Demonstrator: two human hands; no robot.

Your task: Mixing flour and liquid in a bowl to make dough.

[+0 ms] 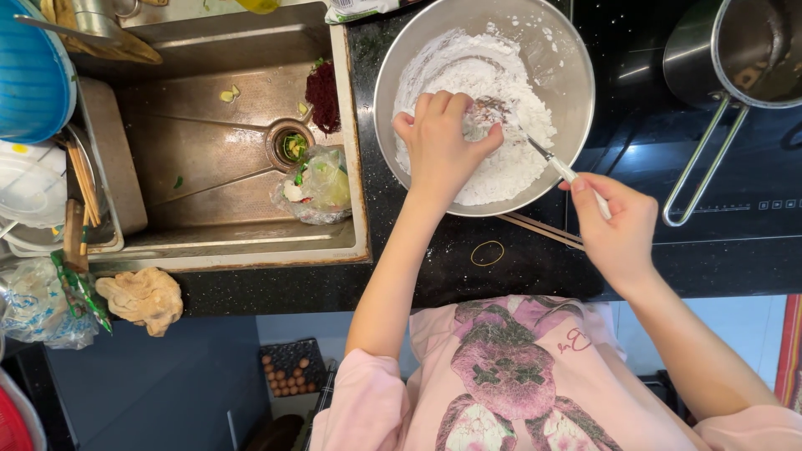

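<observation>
A steel mixing bowl (pixel 576 79) stands on the black counter and holds a heap of white flour (pixel 489 71). My left hand (pixel 441 142) is inside the bowl, fingers curled around a small lump of floury dough (pixel 478 124). My right hand (pixel 618 225) hovers over the bowl's near right rim and grips the white handle of a spoon (pixel 555 163). The spoon's metal tip reaches into the flour beside the lump.
A steel sink (pixel 209 142) at left holds a plastic bag with scraps (pixel 317 188) and a dark red scrap. A saucepan (pixel 743 50) sits on the cooktop at right. Chopsticks (pixel 543 230) lie below the bowl. A beige cloth (pixel 144 296) rests on the counter edge.
</observation>
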